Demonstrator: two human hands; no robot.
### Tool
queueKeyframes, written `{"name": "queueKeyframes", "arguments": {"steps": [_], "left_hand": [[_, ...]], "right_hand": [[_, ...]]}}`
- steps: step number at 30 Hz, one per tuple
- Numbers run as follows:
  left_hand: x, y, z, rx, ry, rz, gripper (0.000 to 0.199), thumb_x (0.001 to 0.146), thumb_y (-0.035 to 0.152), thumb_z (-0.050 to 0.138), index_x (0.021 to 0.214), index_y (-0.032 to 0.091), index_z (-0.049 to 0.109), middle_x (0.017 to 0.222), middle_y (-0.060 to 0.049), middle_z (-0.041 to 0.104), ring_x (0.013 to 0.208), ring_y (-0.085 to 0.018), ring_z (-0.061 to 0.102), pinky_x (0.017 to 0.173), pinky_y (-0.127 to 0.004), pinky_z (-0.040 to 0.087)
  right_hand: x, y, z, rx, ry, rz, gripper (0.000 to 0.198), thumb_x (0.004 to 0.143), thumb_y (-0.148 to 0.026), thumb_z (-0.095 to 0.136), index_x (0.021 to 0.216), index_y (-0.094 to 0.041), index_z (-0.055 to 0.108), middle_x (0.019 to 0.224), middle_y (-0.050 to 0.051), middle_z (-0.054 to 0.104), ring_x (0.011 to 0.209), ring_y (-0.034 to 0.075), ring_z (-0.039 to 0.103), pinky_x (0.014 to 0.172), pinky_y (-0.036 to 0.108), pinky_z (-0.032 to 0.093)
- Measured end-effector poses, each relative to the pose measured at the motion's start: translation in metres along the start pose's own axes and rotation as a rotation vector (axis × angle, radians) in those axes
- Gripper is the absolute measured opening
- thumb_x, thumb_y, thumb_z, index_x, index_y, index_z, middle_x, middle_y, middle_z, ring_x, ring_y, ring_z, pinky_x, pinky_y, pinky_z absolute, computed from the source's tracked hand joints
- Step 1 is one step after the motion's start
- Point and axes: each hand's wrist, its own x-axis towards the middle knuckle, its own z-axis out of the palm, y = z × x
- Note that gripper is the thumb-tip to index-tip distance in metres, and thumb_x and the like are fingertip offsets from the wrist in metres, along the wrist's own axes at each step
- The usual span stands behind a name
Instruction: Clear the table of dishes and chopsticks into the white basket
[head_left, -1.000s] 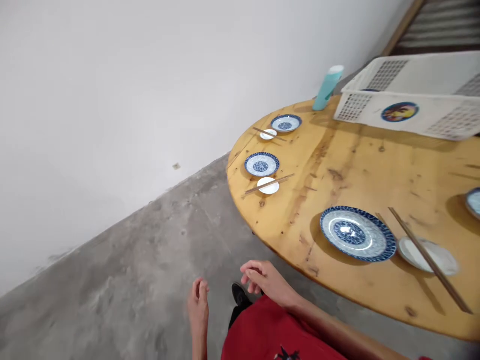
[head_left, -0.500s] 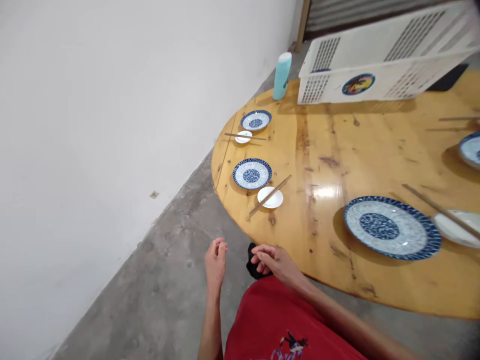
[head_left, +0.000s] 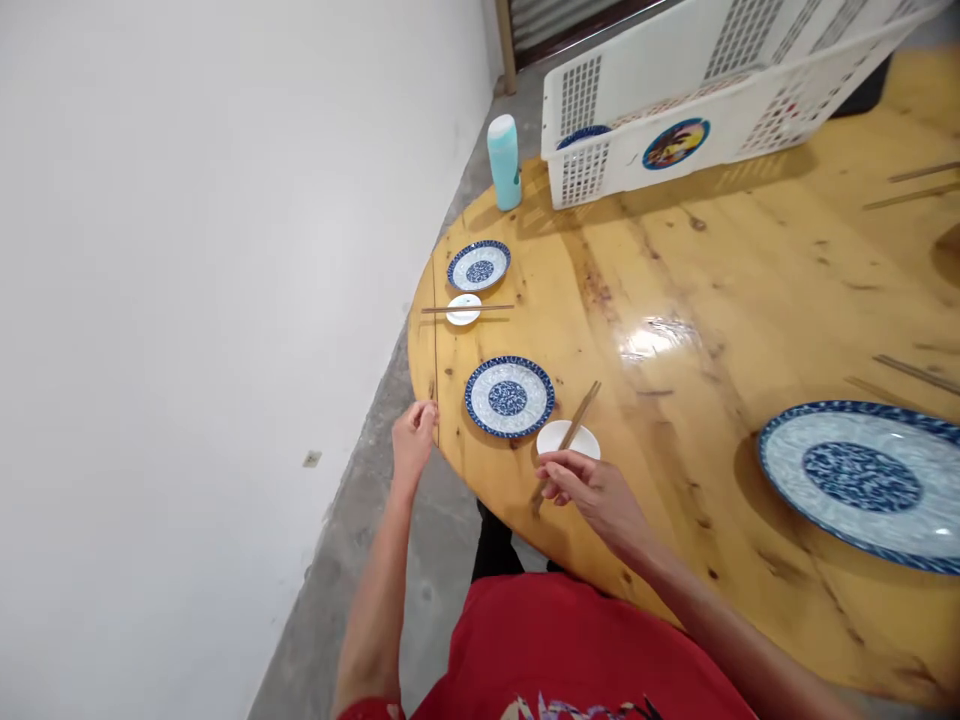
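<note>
My left hand point(head_left: 415, 438), its fingers curled in and nothing visible in them, is at the left rim of the round wooden table point(head_left: 705, 300). My right hand point(head_left: 592, 495) is over a pair of chopsticks point(head_left: 581, 410), fingers loosely bent and apart; I cannot tell whether they touch. The chopsticks lie slanted across a small white dish point(head_left: 553, 434), partly covered by that hand. Between my hands, further in, sits a blue-and-white plate point(head_left: 510, 397). Beyond it lie a second patterned plate point(head_left: 478, 266) and another white dish point(head_left: 463, 317) with chopsticks point(head_left: 495, 307) across it.
A teal bottle point(head_left: 504, 165) with a white cap stands at the far left rim. Beside it is a white plastic basket point(head_left: 615, 175) with a blue-rimmed item inside. A large patterned plate point(head_left: 862, 480) and more chopsticks point(head_left: 919, 373) lie to the right. A white wall point(head_left: 225, 300) rises at left.
Both hands have come forward, the left to the table's rim and the right over the near chopsticks. The view has shifted, bringing the near plate and dish closer.
</note>
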Motion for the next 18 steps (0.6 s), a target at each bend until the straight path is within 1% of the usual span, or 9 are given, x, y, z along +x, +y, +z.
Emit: {"name": "queueKeyframes", "arguments": {"steps": [3,6,9,11,14,16,18], "left_hand": [[0.086,0.012,0.004,0.048,-0.039,0.106,0.025,0.092,0.032,0.053,0.086,0.016,0.071,0.082,-0.004,0.072,0.079,-0.018,0.067,0.078,-0.027,0.050],[0.177,0.019,0.018,0.086,-0.113,0.155,0.022,0.092,0.025,0.052,0.083,0.014,0.069,0.079,-0.002,0.069,0.076,-0.016,0.063,0.074,-0.023,0.045],[0.263,0.020,0.041,0.242,-0.136,0.129,0.025,0.093,0.023,0.052,0.072,0.015,0.063,0.068,0.000,0.061,0.068,-0.015,0.055,0.068,-0.023,0.039],[0.312,0.017,0.060,0.339,-0.139,0.101,0.028,0.094,0.025,0.055,0.067,0.017,0.059,0.064,0.000,0.057,0.066,-0.015,0.051,0.068,-0.025,0.036],[0.370,0.007,0.091,0.361,-0.189,0.067,0.029,0.095,0.027,0.059,0.068,0.017,0.057,0.065,-0.001,0.056,0.068,-0.017,0.053,0.071,-0.027,0.037],[0.397,-0.001,0.110,0.323,-0.241,0.037,0.030,0.095,0.030,0.060,0.068,0.017,0.056,0.063,-0.002,0.056,0.069,-0.018,0.055,0.072,-0.027,0.039],[0.417,-0.008,0.128,0.272,-0.280,0.036,0.031,0.094,0.030,0.062,0.066,0.017,0.056,0.061,-0.002,0.056,0.070,-0.018,0.056,0.072,-0.028,0.041]], "right_hand": [[0.010,-0.002,-0.002,0.019,0.106,0.020,0.050,0.068,-0.062,0.069,0.090,-0.018,0.070,0.083,0.009,0.072,0.063,0.020,0.066,0.057,0.032,0.055],[0.016,0.000,0.005,0.030,0.194,0.067,0.054,0.067,-0.067,0.071,0.090,-0.018,0.071,0.081,0.010,0.073,0.062,0.021,0.067,0.057,0.033,0.057],[0.021,0.002,0.021,0.028,0.271,0.111,0.059,0.067,-0.073,0.072,0.090,-0.019,0.073,0.080,0.011,0.073,0.062,0.023,0.067,0.056,0.034,0.057],[0.027,0.004,0.034,0.033,0.305,0.143,0.062,0.069,-0.077,0.070,0.093,-0.020,0.074,0.081,0.012,0.074,0.063,0.024,0.068,0.054,0.034,0.057],[0.041,0.004,0.056,0.052,0.342,0.184,0.063,0.072,-0.078,0.069,0.097,-0.020,0.074,0.086,0.013,0.076,0.065,0.025,0.070,0.057,0.035,0.059],[0.052,0.001,0.070,0.077,0.385,0.200,0.063,0.071,-0.078,0.070,0.096,-0.021,0.074,0.086,0.013,0.076,0.065,0.025,0.070,0.057,0.035,0.059],[0.063,-0.003,0.081,0.111,0.437,0.212,0.061,0.070,-0.077,0.072,0.095,-0.021,0.074,0.085,0.013,0.075,0.064,0.025,0.070,0.055,0.035,0.059]]}}
